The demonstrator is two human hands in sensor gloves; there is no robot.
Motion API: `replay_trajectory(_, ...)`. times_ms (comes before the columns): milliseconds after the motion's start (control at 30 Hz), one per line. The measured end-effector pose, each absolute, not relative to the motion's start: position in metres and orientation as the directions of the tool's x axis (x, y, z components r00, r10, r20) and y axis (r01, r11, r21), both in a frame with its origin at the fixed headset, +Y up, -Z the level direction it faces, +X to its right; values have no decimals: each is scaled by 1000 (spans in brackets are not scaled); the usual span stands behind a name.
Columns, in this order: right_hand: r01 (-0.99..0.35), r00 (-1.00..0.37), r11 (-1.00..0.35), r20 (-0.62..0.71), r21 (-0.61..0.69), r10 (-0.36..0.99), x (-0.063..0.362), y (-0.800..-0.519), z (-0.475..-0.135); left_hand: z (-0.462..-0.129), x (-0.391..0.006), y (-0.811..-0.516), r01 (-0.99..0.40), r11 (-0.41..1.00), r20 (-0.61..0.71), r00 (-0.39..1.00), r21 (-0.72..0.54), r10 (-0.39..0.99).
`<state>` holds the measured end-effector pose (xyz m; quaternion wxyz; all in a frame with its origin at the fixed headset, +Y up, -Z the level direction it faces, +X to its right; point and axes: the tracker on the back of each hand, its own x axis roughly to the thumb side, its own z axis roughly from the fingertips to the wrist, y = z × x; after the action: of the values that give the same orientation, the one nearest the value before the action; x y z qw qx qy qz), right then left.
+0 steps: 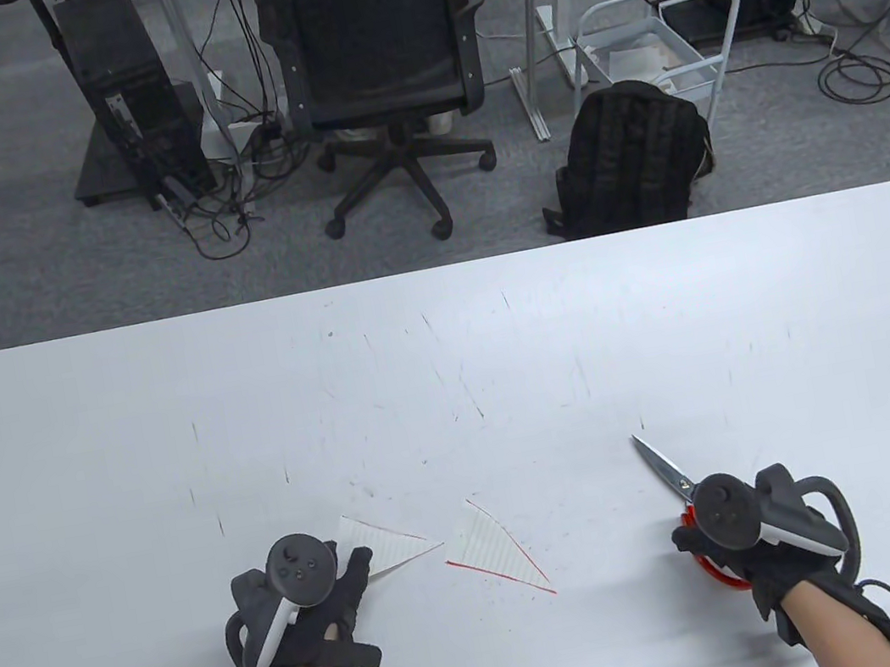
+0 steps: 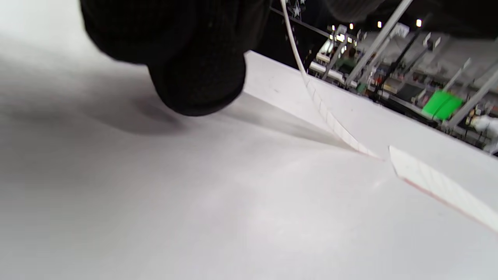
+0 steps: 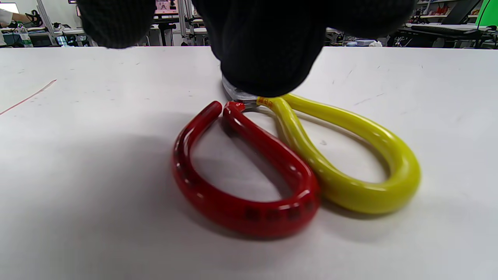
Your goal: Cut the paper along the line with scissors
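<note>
Left hand (image 1: 300,609): fingers (image 1: 356,569) hold a lifted triangle of paper (image 1: 388,546).
Second paper piece (image 1: 497,552): flat on the table (image 1: 451,367), just right of those fingers.
Right hand (image 1: 743,535): a fingertip (image 3: 268,58) rests on the scissors (image 1: 679,490); handles free, blades closed, lying flat; spread unclear.

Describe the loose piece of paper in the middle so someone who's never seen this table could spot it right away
On the white table, look near the front edge, between the left hand and the right hand. The loose paper piece lies flat there, untouched: a lined triangle edged in red. The other paper piece has the left hand's fingers on it, and the scissors lie further right.
</note>
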<state>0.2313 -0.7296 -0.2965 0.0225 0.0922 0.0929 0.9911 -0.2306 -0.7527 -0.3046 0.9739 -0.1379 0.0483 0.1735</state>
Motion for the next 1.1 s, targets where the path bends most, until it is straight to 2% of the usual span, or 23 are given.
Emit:
replay_trajectory(133,-37,-984,-978,166,203,71,234,-734,-298,-304,-231,-756,-298,837,-177,954,-458,243)
replay_trajectory(300,-49,-986,-978,149,203,80,237,-735,-299,-303,-230,-752,-128,848,-99,991,-514,90)
replay_trajectory(467,-59,-985,-978,149,201,90,237,-738,-301,-302,-228,-750,-103,859,-27,994,-502,103)
replay_trajectory(567,-56,-986,-978,146,199,86,237,-739,-301,-300,-229,-746,-15,903,54,998,-428,42)
replay_trajectory(633,-59,-985,-982,147,180,86,238,-738,-301,-297,-229,-740,56,944,78,996,-324,-32)
replay_trajectory(733,-57,-983,-994,166,95,73,238,-737,-300,-289,-230,-725,95,995,142,985,10,-96)
replay_trajectory(800,-52,-982,-998,181,26,56,239,-736,-300,-282,-230,-716,56,986,192,978,154,-85)
replay_trajectory(867,-44,-980,-998,195,-42,35,239,-734,-299,-277,-231,-708,29,969,233,968,245,-88)
replay_trajectory(967,-46,-972,-987,235,-152,9,238,-730,-298,-269,-229,-701,-2,954,271,959,299,-83)
replay_trajectory(1100,-62,-966,-984,256,-167,17,238,-728,-297,-268,-224,-701,6,953,291,952,303,-99)
